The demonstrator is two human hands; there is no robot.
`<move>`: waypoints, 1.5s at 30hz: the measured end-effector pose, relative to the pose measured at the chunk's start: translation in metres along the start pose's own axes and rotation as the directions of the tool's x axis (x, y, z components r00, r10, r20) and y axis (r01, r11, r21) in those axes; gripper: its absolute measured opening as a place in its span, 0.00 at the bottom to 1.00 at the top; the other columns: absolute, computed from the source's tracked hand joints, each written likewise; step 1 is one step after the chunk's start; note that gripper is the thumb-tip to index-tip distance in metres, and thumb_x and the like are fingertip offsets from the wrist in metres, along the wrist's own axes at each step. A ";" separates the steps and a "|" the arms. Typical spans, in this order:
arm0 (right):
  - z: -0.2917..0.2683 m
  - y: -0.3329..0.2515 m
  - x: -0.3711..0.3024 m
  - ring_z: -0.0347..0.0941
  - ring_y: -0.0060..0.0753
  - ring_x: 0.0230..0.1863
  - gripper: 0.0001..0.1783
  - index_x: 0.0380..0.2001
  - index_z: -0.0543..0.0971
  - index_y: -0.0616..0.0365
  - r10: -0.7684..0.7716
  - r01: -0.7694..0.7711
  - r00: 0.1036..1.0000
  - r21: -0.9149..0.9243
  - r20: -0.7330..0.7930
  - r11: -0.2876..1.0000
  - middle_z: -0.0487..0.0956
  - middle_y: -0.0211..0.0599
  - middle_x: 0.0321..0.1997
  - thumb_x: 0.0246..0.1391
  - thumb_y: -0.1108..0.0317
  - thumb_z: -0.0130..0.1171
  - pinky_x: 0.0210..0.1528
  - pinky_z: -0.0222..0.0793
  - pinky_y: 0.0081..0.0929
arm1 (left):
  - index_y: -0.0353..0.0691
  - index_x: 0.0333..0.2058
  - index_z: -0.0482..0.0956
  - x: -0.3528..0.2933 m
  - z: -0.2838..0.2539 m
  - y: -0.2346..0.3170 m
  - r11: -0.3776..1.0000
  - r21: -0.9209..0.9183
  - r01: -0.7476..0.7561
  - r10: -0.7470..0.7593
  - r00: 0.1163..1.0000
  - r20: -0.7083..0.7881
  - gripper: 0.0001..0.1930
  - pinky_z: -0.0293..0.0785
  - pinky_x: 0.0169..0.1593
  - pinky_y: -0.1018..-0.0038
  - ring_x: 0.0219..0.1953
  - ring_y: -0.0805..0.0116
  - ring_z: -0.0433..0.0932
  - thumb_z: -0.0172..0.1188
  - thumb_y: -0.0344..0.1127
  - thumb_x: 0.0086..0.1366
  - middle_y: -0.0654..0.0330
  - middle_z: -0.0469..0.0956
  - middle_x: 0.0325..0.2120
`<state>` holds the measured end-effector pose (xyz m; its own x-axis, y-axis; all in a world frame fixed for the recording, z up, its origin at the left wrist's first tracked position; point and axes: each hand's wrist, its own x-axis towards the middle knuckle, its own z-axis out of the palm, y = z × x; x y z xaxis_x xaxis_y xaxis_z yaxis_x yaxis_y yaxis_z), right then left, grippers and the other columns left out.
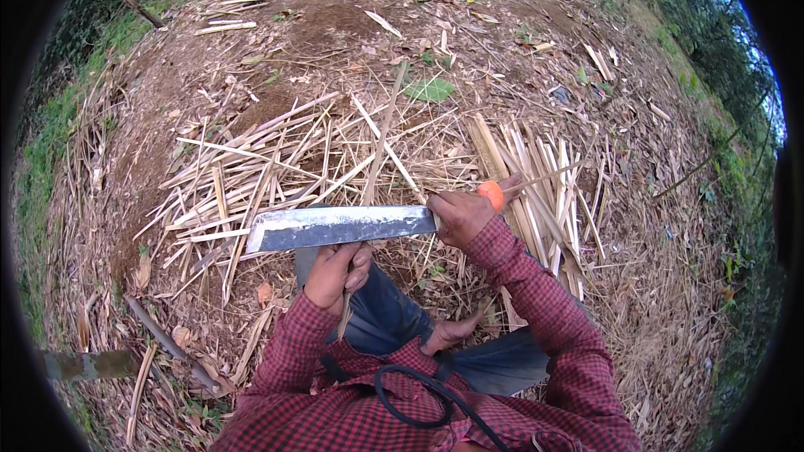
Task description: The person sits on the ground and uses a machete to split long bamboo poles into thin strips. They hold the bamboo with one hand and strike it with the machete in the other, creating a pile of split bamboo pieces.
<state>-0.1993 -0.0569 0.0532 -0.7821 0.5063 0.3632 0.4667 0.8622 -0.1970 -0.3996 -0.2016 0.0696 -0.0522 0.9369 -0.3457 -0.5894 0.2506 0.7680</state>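
Note:
My right hand (459, 216) is closed round the handle of a machete, whose orange end (491, 194) shows beyond the fist. The broad, worn blade (343, 224) points left, lying almost level across the view. Below it, my left hand (337, 274) grips a long split-wood strip (385, 138). That strip runs away from me behind the blade, and its lower end sticks out under my left fist. Whether the edge touches the strip, I cannot tell.
Thin split strips (251, 172) lie heaped at the left, with wider slats (536, 201) stacked at the right. A thick stick (172, 341) rests at lower left. My bare foot (452, 333) is on the litter-covered ground. A green leaf (429, 89) lies beyond the strips.

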 end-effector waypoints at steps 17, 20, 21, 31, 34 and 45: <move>-0.035 0.085 0.061 0.75 0.44 0.32 0.20 0.39 0.71 0.48 0.419 -0.399 0.903 -0.171 0.096 0.901 0.77 0.38 0.28 0.40 0.63 0.63 0.35 0.71 0.38 | 0.44 0.62 0.51 -0.044 -0.025 0.009 0.993 -0.097 0.066 -0.053 0.989 0.135 0.25 0.53 0.13 0.88 0.09 0.86 0.54 0.43 0.34 0.68 0.69 0.59 0.17; -0.037 0.076 0.057 0.76 0.43 0.32 0.19 0.38 0.71 0.50 0.400 -0.375 0.904 -0.173 0.148 0.911 0.77 0.36 0.30 0.40 0.63 0.63 0.37 0.72 0.37 | 0.44 0.62 0.50 -0.054 -0.029 0.008 0.994 -0.064 0.086 -0.077 0.989 0.124 0.25 0.54 0.14 0.87 0.09 0.85 0.55 0.42 0.33 0.68 0.69 0.59 0.16; -0.041 0.068 0.054 0.76 0.42 0.32 0.19 0.38 0.71 0.50 0.315 -0.299 0.939 -0.128 0.137 0.946 0.77 0.35 0.30 0.40 0.63 0.63 0.36 0.72 0.37 | 0.44 0.62 0.51 -0.052 -0.028 0.010 0.995 -0.076 0.063 -0.053 0.990 0.131 0.25 0.54 0.14 0.87 0.09 0.85 0.55 0.42 0.33 0.68 0.69 0.59 0.16; -0.035 0.102 0.051 0.77 0.38 0.29 0.19 0.36 0.74 0.63 0.647 -0.597 0.758 0.304 -0.090 0.742 0.78 0.45 0.26 0.41 0.65 0.62 0.32 0.73 0.32 | 0.41 0.60 0.54 -0.045 -0.027 0.007 0.995 0.031 -0.100 0.096 0.990 0.108 0.24 0.63 0.20 0.81 0.15 0.77 0.63 0.45 0.35 0.67 0.64 0.64 0.18; -0.046 0.021 0.033 0.76 0.29 0.33 0.18 0.37 0.71 0.68 0.613 -0.549 0.681 0.833 0.401 0.065 0.78 0.40 0.31 0.44 0.69 0.63 0.34 0.73 0.25 | 0.38 0.56 0.57 0.017 -0.030 -0.003 0.940 0.042 -0.340 0.338 0.940 0.035 0.20 0.72 0.33 0.75 0.27 0.70 0.73 0.45 0.35 0.67 0.57 0.72 0.24; 0.027 -0.028 -0.050 0.77 0.42 0.35 0.26 0.37 0.72 0.65 0.835 -0.657 0.550 0.637 0.038 0.403 0.78 0.50 0.32 0.42 0.55 0.66 0.37 0.70 0.33 | 0.40 0.52 0.54 0.089 0.070 -0.053 0.931 -0.104 -0.350 0.352 0.936 -0.003 0.19 0.74 0.44 0.72 0.44 0.62 0.75 0.47 0.36 0.67 0.46 0.72 0.44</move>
<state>-0.1847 -0.1062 0.0160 -0.0561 0.9984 0.0005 0.4388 0.0251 -0.8982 -0.3160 -0.1147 0.0358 -0.2586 0.9644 -0.0553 -0.6143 -0.1200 0.7799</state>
